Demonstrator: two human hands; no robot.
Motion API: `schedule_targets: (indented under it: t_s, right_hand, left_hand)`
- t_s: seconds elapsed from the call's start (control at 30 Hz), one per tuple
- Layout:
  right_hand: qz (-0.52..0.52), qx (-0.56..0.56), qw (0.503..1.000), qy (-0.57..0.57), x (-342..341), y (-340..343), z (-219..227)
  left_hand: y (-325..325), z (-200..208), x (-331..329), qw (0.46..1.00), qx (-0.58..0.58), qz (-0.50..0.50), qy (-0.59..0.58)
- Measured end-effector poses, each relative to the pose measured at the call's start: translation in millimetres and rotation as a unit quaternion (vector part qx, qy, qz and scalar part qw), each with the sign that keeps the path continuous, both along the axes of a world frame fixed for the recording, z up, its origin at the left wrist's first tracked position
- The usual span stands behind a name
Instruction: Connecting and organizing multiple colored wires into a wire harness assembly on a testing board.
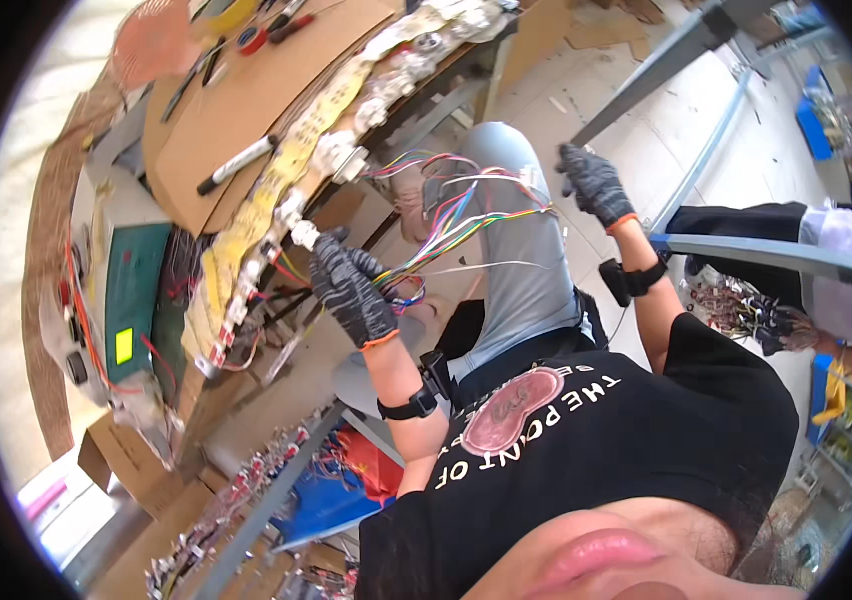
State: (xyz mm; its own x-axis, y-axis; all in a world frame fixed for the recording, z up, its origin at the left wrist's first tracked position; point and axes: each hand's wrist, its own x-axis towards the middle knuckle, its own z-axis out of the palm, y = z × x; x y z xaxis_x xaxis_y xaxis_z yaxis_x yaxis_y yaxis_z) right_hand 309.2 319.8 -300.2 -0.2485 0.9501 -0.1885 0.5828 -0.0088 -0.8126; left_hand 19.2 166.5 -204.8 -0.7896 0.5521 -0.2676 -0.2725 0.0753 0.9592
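Note:
My left hand point(354, 292), in a dark grey knit glove with an orange cuff, is closed around a bundle of coloured wires point(458, 232). Its fingertips are beside a white plug connector point(304, 233) at the edge of a row of white connectors point(341, 155) along a yellow, marked strip point(296, 150). The wires fan out rightward over my grey-trousered leg. Beyond their loose right end, my right hand point(596, 185), gloved alike, is raised with its fingers curled in. Whatever its fingertips may pinch is too small to make out.
Cardboard on the bench carries a marker pen point(236, 165), red tape point(251, 40) and hand tools. A green-fronted device point(136, 290) stands at left. Metal frame bars point(661, 75) cross the right side. A co-worker's gloved hand point(786, 330) is among wires at far right.

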Motion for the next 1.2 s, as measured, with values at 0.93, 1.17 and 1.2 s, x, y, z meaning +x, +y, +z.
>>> schedule_targets:
  t_s: [0.93,1.17,1.2]
  right_hand:
    - [0.100,0.131,0.944,0.285,-175,-22,83]
    - [0.140,0.216,0.947,0.190,-170,-21,82]
    - [0.106,0.232,0.943,0.215,-175,-19,73]
  left_hand:
    - [-4,-6,-20,0.998,0.026,0.049,0.036]
    - [-3,-7,-12,0.993,0.091,0.077,0.008]
    - [-1,-8,-12,0.992,0.094,0.078,0.018]
